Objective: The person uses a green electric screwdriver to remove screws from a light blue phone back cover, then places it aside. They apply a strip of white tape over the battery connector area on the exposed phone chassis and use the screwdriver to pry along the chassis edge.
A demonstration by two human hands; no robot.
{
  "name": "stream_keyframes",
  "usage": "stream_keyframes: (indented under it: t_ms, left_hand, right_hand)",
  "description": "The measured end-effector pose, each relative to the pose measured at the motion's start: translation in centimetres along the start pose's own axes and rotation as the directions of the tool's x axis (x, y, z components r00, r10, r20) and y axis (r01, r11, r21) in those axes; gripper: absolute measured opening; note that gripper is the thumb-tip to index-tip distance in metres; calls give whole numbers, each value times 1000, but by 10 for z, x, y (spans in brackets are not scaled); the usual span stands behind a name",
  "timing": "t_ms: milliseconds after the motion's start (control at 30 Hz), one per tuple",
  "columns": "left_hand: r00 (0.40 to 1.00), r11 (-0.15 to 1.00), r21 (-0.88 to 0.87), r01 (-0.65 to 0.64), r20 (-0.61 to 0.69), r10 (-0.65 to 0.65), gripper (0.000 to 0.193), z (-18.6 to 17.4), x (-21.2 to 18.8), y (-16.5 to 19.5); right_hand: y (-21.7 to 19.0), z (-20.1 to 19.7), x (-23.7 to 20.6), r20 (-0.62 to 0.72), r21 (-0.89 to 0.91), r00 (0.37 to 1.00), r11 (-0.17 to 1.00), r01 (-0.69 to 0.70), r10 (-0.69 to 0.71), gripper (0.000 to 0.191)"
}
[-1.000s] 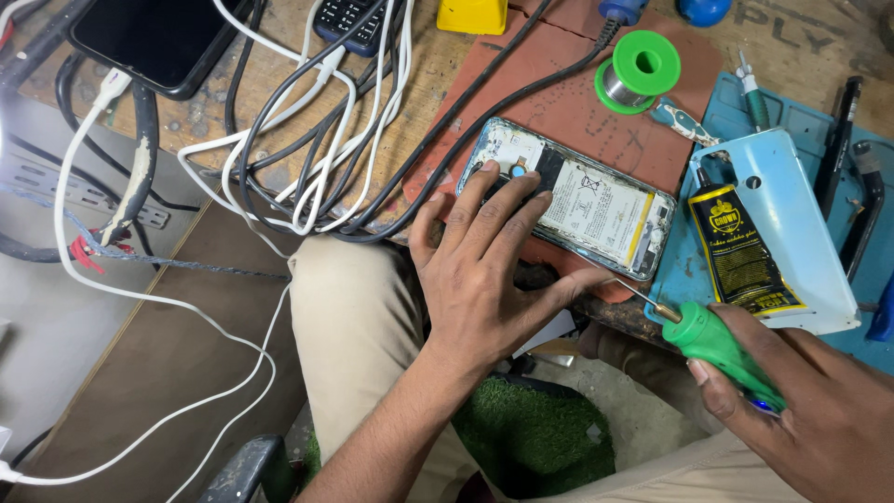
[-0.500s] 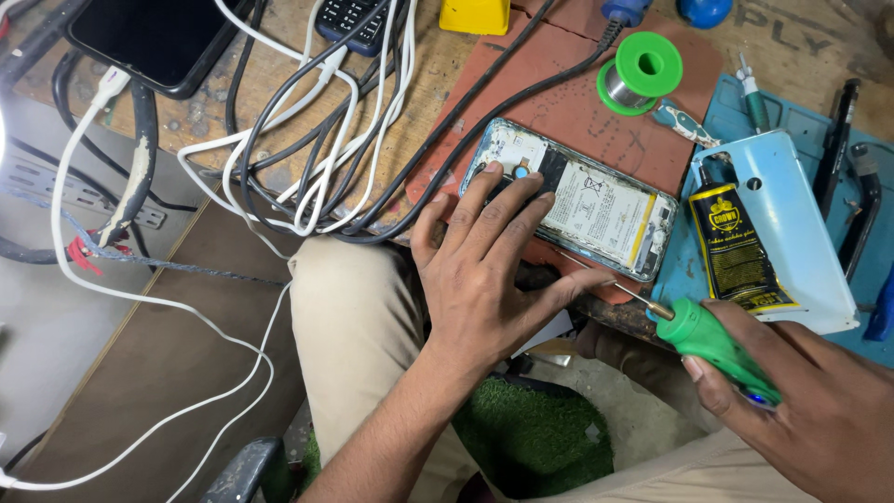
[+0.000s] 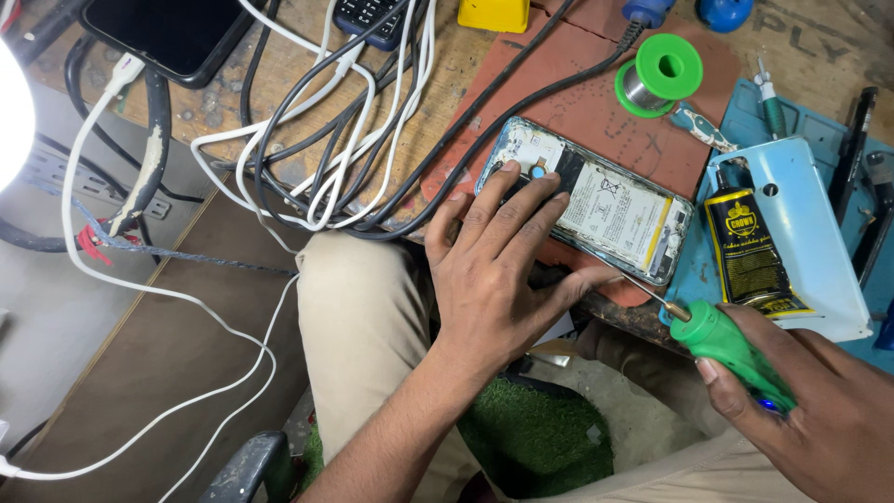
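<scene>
- The left hand [image 3: 498, 270] lies flat, fingers spread, pressing on the near end of the opened smartphone with its back cover off and pale battery showing [image 3: 596, 207]; its grip is open, holding the phone down rather than closing round it.
- The phone sits tilted on the reddish-brown work mat [image 3: 577, 102] at the front edge of the worn wooden bench [image 3: 447, 74], just above the person's knee.
- The right hand [image 3: 819, 410] is closed round the green-handled screwdriver [image 3: 731, 346], whose thin metal shaft points up and left toward the phone's lower edge.
- Against the pictures from a second ago, little has shifted: the left hand stays planted on the same end, and the screwdriver tip sits about as close to the phone's rim. I judge the work is paused at lining up the tip, not yet turning.
- Just right of the phone, a black-and-yellow glue tube [image 3: 745, 250] lies on a pale blue plastic tray [image 3: 819, 242].
- A green spool of solder wire [image 3: 659, 74] stands on the mat beyond the phone.
- A tangle of black and white cables [image 3: 345, 140] crosses the bench to the left.
</scene>
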State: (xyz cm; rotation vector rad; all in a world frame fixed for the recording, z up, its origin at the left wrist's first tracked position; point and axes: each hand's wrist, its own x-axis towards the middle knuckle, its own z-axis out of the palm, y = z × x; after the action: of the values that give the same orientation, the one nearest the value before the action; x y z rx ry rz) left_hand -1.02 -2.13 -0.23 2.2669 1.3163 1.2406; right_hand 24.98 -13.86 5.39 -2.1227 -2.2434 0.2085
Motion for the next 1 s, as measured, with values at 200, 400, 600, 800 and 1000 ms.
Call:
stream_keyframes:
  t_ms: [200,400,600,800,1000]
  left_hand:
    - [1000,1000,-19,9,-14,-9,64,-1,2,2]
    - [1000,1000,-12,8,-18,-9,63,-1,2,2]
    - [1000,1000,2,-1,-23,1,64,0,2,2]
    - [1000,1000,6,5,-24,-5,63,0,2,2]
    - [999,1000,4,-3,-36,3,62,0,3,2]
  right_hand:
    - [5,2,1,-31,-175,959,946,272,-281,50]
    - [9,5,0,-20,-186,959,943,276,-284,50]
    - [8,3,6,38,-351,890,828,438,-455,45]
    - [0,1,6,55,-92,998,995,33,-28,62]
    - [-7,-4,10,-3,-107,988,982,153,-154,56]
